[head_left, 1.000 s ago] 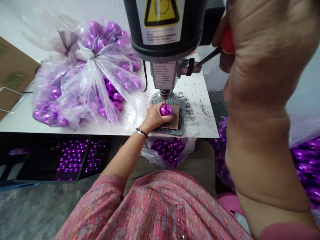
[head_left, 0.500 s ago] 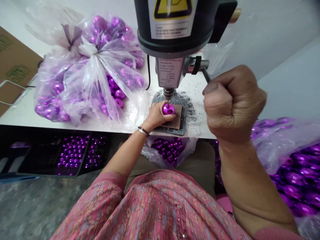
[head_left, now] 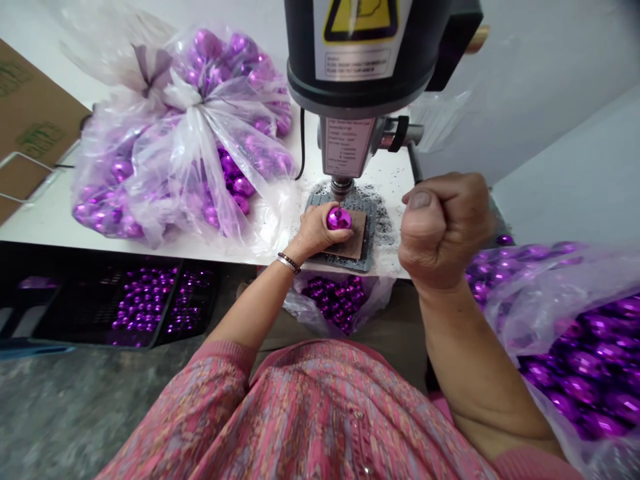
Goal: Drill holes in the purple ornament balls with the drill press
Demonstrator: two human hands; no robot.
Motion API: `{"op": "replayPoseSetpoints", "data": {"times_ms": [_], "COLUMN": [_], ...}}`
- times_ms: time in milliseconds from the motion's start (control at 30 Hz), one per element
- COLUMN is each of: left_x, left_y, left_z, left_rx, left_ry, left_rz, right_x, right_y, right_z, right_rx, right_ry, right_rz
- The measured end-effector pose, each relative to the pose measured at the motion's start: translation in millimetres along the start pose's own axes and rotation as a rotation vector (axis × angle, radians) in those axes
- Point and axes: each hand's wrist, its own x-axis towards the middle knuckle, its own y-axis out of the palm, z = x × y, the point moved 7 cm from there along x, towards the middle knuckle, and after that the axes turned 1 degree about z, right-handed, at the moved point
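My left hand holds a shiny purple ball on a brown pad lying on the grey drill base. The drill bit of the black drill press touches the top of the ball. My right hand is clenched around the press's feed lever, pulled low toward me; the lever's knob is hidden inside the fist.
A tied clear bag of purple balls fills the white table on the left. More balls lie in a bag at my knees, a black crate below left and a bag at right. Cardboard stands far left.
My right hand has pulled the lever from high beside the press head down to table height. The drill chuck has dropped onto the ball. The left hand has stayed put.
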Motion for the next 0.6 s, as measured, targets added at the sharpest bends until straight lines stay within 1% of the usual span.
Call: {"op": "replayPoseSetpoints", "data": {"times_ms": [167, 267, 300, 367, 467, 533, 600], "left_x": [0, 0, 0, 0, -5, -12, -25], "left_y": [0.0, 0.6, 1.0, 1.4, 0.1, -3.1, -8.5], "left_z": [1, 1, 1, 0, -2, -2, -3], "left_rx": [0.048, 0.065, 0.073, 0.100, 0.152, 0.173, 0.187], "left_ry": [0.002, 0.001, -0.003, -0.014, -0.017, -0.007, 0.012], "left_rz": [0.005, 0.011, 0.015, 0.022, 0.022, 0.014, -0.006], "right_x": [-16, -14, -8, 14, 56, 79, 90], "right_y": [8, 7, 5, 2, 2, 5, 9], "right_z": [-8, -7, -6, -4, -7, -13, -20], "right_rx": [0.053, 0.112, 0.134, 0.177, 0.227, 0.282, 0.350], "right_ry": [-0.011, -0.009, 0.013, 0.078, 0.246, 0.357, 0.448], "right_rz": [-0.002, -0.043, -0.055, -0.054, 0.003, 0.041, 0.065]}}
